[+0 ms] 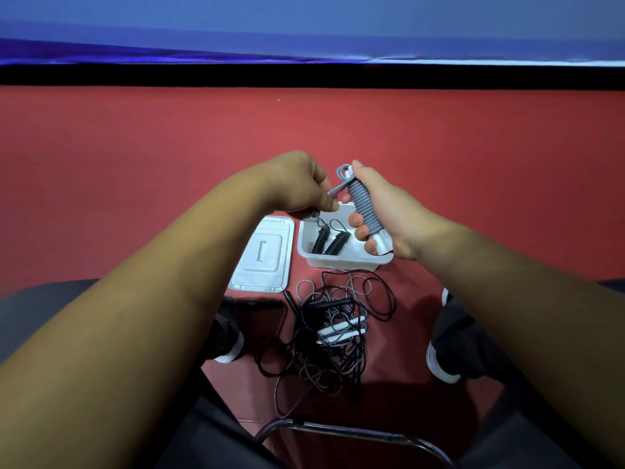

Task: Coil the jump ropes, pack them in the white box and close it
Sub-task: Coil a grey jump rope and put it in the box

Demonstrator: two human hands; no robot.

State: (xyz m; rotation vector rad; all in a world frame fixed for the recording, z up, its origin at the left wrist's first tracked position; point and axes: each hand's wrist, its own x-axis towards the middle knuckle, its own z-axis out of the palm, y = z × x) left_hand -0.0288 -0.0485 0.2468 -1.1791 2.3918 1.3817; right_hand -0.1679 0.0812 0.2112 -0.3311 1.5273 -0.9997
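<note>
a: where's the grey jump rope (pixel 363 204)?
b: above the white box (pixel 341 263), wound tight round its white handles (pixel 382 240). the right hand (pixel 385 211) clenches the bundle so the turns can't slip. the left hand (pixel 297 186) pinches the loose end, probably to tuck it in.
a: and the box?
b: open on the red floor (pixel 473 164), with two black coiled ropes (pixel 329 240) inside. its lid (pixel 262 255) lies flat just left, clear of the packing.
a: much left?
b: i'd say so. a tangle of black and grey ropes (pixel 334 328) lies nearer, between the shoes (pixel 446 350).
</note>
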